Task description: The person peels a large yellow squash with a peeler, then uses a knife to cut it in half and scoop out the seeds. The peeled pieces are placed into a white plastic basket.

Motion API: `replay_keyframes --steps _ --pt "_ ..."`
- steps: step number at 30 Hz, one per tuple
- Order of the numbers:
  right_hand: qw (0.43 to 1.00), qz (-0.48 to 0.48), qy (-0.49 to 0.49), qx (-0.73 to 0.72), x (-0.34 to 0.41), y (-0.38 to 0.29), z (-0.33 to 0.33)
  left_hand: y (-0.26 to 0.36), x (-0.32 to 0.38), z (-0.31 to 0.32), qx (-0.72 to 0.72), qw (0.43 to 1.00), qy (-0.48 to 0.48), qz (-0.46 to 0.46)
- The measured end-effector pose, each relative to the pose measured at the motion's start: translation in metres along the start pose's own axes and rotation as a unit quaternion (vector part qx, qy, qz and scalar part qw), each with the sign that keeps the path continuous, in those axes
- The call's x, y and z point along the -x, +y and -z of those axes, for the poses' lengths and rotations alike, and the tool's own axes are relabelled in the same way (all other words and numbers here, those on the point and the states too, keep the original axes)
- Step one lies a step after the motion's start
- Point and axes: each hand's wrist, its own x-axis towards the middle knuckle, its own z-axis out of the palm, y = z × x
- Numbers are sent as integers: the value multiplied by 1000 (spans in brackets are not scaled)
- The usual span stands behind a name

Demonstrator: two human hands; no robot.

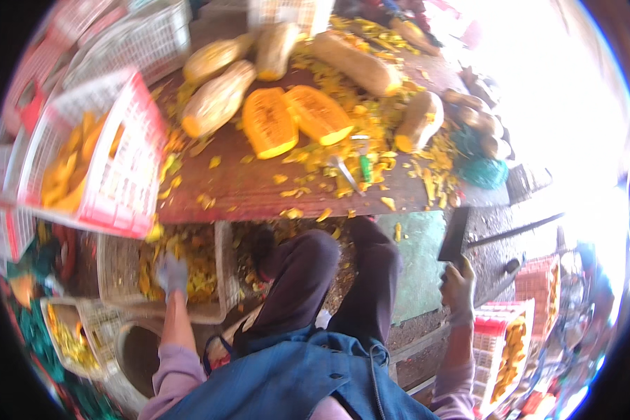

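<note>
My right hand [458,286], in a pale glove, grips a cleaver [454,236] by its handle, its broad dark blade pointing away from me at the table's right front corner. My gloved left hand [173,272] is over a plastic bin [223,268] holding yellow peelings [202,278]; blur hides its fingers. On the wooden table [215,194] lie two orange squash halves [270,121], cut faces up. Whole squashes [218,100] lie behind and beside them. A green-handled peeler [365,167] and a metal utensil [348,176] rest among the peelings.
A red and white crate [121,173] of orange squash pieces stands at the table's left. Another crate [496,352] of pieces is beside my right arm. A bucket [136,357] and a smaller basket [73,336] are at lower left. Green netting [483,170] lies at the table's right corner.
</note>
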Motion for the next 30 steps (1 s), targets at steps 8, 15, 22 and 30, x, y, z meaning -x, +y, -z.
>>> replay_keyframes --steps 8,15,22,30 --pt "882 219 -61 414 -136 15 -95 -113 28 -33 668 701 -54 244" --pt "852 391 -12 348 -125 -79 -172 -76 43 28 491 860 2 139" --pt "572 646 -489 -125 42 -231 -136 -27 37 30 539 834 -69 93" --pt "556 644 -380 -364 122 -243 -152 -22 47 13 568 815 -98 52"
